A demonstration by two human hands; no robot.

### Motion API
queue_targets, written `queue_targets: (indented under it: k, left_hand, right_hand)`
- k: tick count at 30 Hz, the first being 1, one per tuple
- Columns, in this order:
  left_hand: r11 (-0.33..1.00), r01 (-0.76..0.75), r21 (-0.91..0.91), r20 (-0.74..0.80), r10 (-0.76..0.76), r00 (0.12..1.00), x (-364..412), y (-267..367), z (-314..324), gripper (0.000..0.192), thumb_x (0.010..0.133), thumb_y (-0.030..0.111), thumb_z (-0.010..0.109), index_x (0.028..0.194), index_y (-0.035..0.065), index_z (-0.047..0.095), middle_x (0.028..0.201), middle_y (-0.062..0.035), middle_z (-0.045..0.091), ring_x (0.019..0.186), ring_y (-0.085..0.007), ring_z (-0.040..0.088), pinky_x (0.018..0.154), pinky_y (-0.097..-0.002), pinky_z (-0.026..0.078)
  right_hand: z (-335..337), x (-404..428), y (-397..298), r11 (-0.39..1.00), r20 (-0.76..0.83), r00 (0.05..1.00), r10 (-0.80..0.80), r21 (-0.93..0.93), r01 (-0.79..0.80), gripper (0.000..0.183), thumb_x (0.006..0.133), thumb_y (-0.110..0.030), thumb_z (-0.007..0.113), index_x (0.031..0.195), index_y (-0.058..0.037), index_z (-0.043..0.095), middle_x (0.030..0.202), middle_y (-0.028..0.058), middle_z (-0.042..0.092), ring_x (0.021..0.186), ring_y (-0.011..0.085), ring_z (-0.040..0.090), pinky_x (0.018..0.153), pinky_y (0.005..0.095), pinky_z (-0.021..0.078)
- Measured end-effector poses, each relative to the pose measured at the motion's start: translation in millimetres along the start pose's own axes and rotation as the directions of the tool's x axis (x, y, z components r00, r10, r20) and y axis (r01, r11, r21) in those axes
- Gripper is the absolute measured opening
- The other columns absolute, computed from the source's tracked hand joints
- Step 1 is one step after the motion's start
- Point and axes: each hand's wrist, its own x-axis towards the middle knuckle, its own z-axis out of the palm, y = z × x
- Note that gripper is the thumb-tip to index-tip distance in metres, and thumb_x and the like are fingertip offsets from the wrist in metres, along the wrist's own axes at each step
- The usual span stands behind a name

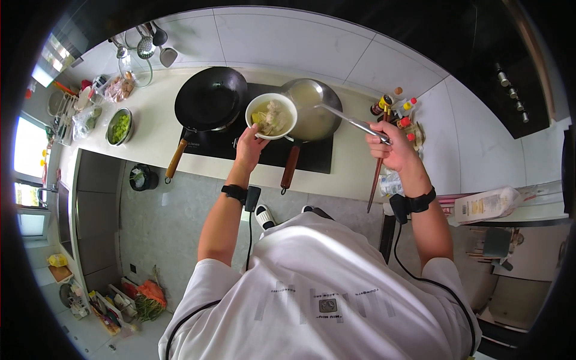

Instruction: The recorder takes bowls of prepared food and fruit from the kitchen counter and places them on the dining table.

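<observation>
My left hand (251,146) holds a white bowl (271,116) by its near rim. Pale broth with pieces of meat and something yellow-green fills much of it. The bowl hangs over the left edge of a wok of cloudy broth (317,123) on the cooktop. My right hand (389,146) grips a metal ladle (355,122) by its handle, together with a pair of wooden chopsticks (375,184) that point down towards me. The ladle's head is over or in the broth at the back of the wok; its exact depth cannot be told.
A black wok (210,99) stands on the left burner, its wooden handle (176,158) jutting past the counter edge. The broth wok's handle (290,168) also juts out. Sauce bottles (403,122) stand at the right; a metal bowl of chopped greens (119,127) is at the left.
</observation>
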Motion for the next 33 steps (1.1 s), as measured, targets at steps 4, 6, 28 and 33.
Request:
queue_targets:
  k: [4, 6, 28, 33]
  left_hand:
    - [1.000, 0.013, -0.003, 0.037, -0.012, 0.999, 7, -3, 12, 0.051, 0.101, 0.032, 0.057, 0.140, -0.0006, 0.047, 0.139, -0.0156, 0.055, 0.130, -0.0292, 0.053, 0.115, -0.0472, 0.039]
    - [1.000, 0.012, -0.003, 0.055, -0.012, 0.998, 6, -4, 18, 0.051, 0.102, 0.031, 0.057, 0.140, -0.0010, 0.046, 0.139, -0.0159, 0.055, 0.130, -0.0294, 0.053, 0.115, -0.0472, 0.038]
    - [1.000, 0.000, -0.020, 0.082, 0.001, 0.997, -11, -4, 27, 0.050, 0.103, 0.032, 0.054, 0.140, -0.0015, 0.047, 0.142, -0.0144, 0.053, 0.131, -0.0296, 0.053, 0.115, -0.0474, 0.038]
    - [1.000, -0.008, 0.011, 0.081, 0.007, 0.997, -10, 1, 30, 0.052, 0.102, 0.033, 0.054, 0.141, -0.0003, 0.046, 0.143, -0.0139, 0.053, 0.131, -0.0292, 0.052, 0.115, -0.0471, 0.036]
  right_hand:
    - [6, 8, 8, 0.999, -0.028, 0.999, 0.026, -0.020, -0.027, 0.021, 0.098, -0.019, 0.055, 0.113, -0.0048, 0.058, 0.070, 0.0004, 0.050, 0.044, 0.0043, 0.028, 0.042, 0.0220, 0.0236]
    - [13, 10, 13, 0.999, -0.015, 0.999, 0.043, -0.024, -0.043, 0.023, 0.098, -0.019, 0.055, 0.115, -0.0046, 0.058, 0.070, 0.0009, 0.050, 0.045, 0.0044, 0.028, 0.042, 0.0219, 0.0238]
    - [56, -25, 59, 0.002, 0.092, 0.900, -0.426, -0.995, 0.102, 0.052, 0.093, -0.011, 0.059, 0.145, -0.0092, 0.052, 0.068, 0.0110, 0.056, 0.060, 0.0124, 0.052, 0.061, 0.0309, 0.0477]
    - [27, -17, 66, 0.746, -0.090, 0.950, -0.299, -0.643, 0.173, 0.054, 0.098, -0.016, 0.055, 0.150, -0.0050, 0.047, 0.066, -0.0008, 0.053, 0.054, 0.0054, 0.040, 0.047, 0.0239, 0.0343]
